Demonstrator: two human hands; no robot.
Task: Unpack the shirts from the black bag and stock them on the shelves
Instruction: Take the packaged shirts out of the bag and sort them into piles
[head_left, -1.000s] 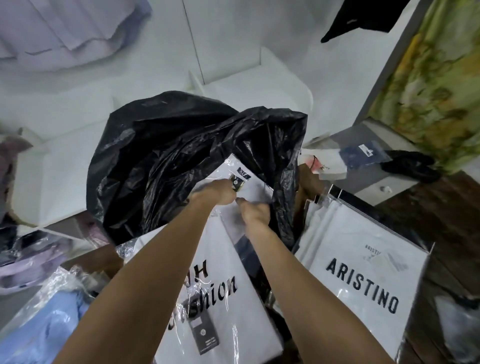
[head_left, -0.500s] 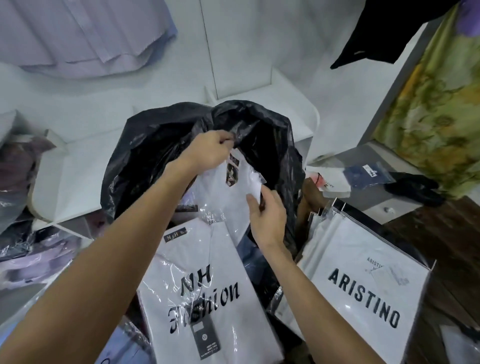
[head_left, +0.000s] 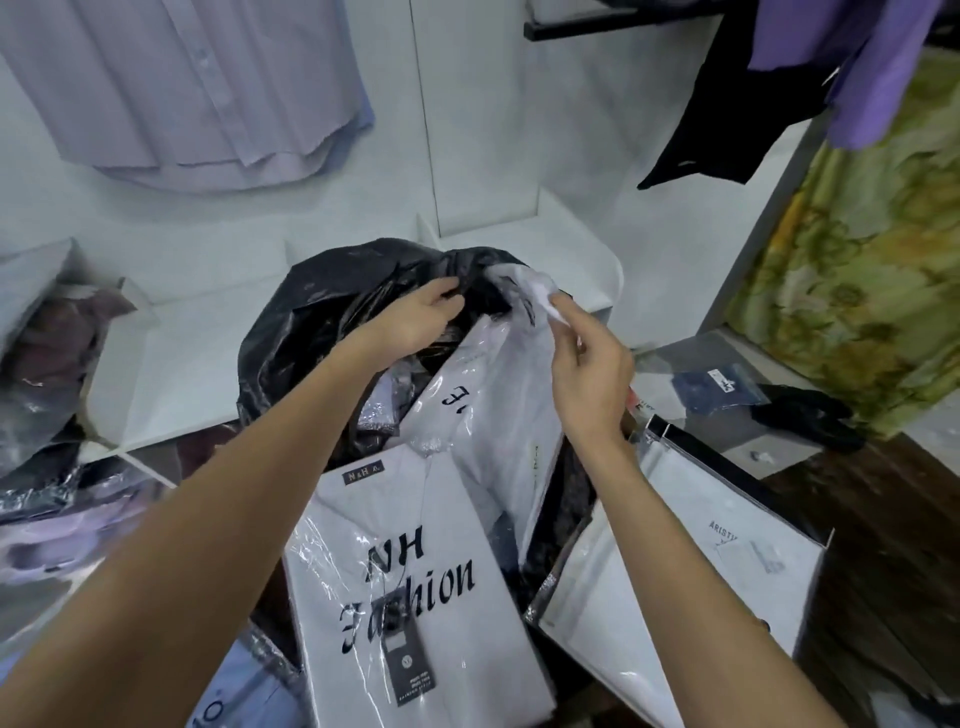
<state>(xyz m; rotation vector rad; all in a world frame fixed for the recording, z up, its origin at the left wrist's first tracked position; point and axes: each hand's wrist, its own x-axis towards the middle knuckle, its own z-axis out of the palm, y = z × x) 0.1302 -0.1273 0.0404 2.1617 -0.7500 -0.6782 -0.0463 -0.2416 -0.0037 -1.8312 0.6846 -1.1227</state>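
Note:
The black bag (head_left: 306, 322) stands open in front of white shelves (head_left: 171, 358). My left hand (head_left: 415, 317) grips the bag's rim and holds it back. My right hand (head_left: 587, 364) pinches the top corner of a white shirt in clear wrap (head_left: 493, 410), which is tilted and partly out of the bag. Another wrapped white shirt printed "NH Fashion" (head_left: 415, 582) lies flat in front of the bag. A wrapped white "Aristino" shirt pack (head_left: 691, 566) leans at the right.
Wrapped purple and dark shirts (head_left: 57, 395) fill the left shelves. Lilac shirts (head_left: 197, 88) hang on the wall above; black and purple garments (head_left: 737, 93) hang at the top right. A blue packet (head_left: 717, 384) and black cloth (head_left: 810, 415) lie on a low ledge. Dark wooden floor at right.
My right hand has risen and taken the wrapped white shirt by its top corner, lifting it farther out of the bag. My left hand stays on the bag's rim.

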